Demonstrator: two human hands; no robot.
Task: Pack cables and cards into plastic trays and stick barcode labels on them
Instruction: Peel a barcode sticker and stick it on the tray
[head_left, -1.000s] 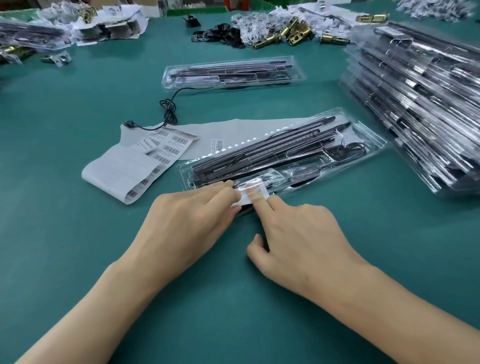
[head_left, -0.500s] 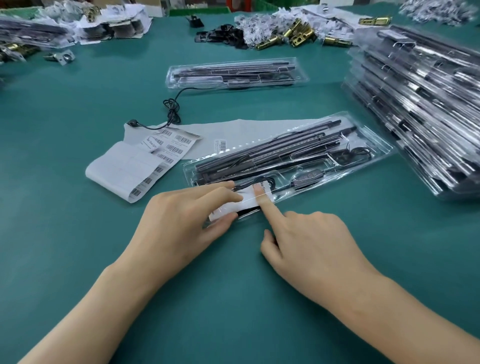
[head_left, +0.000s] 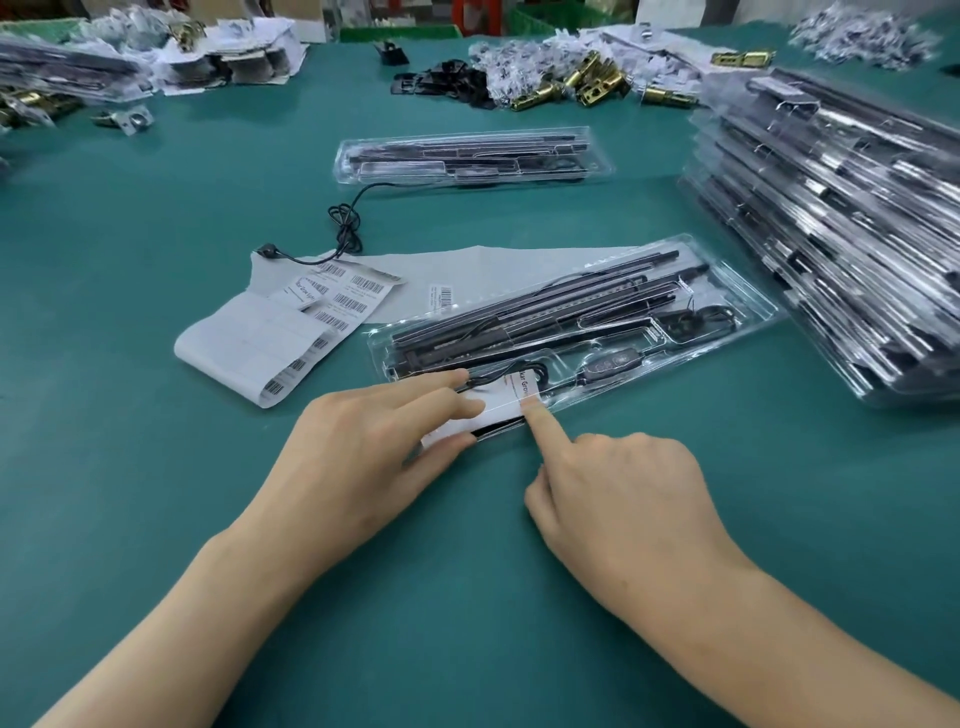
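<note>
A clear plastic tray (head_left: 737, 325) lies slantwise on the green table, holding long black rods and a black cable with an inline controller. A white label (head_left: 503, 401) sits on the tray's near left corner. My left hand (head_left: 363, 457) lies over that corner, its straight fingers pressing on the label's left part and its thumb against the tray's near edge. My right hand (head_left: 623, 499) presses the label's right end with the index fingertip; its other fingers are curled and hold nothing.
A curled sheet of barcode labels (head_left: 270, 343) lies left of the tray, on a white paper strip (head_left: 467, 270). A loose black cable (head_left: 343, 223) leads to a second packed tray (head_left: 467, 161) behind. Stacked trays (head_left: 841, 218) fill the right; brass parts (head_left: 587, 83) lie at the back.
My right index finger has slid rightward along the label, uncovering more of it. My left hand has stayed pressed on the tray's corner.
</note>
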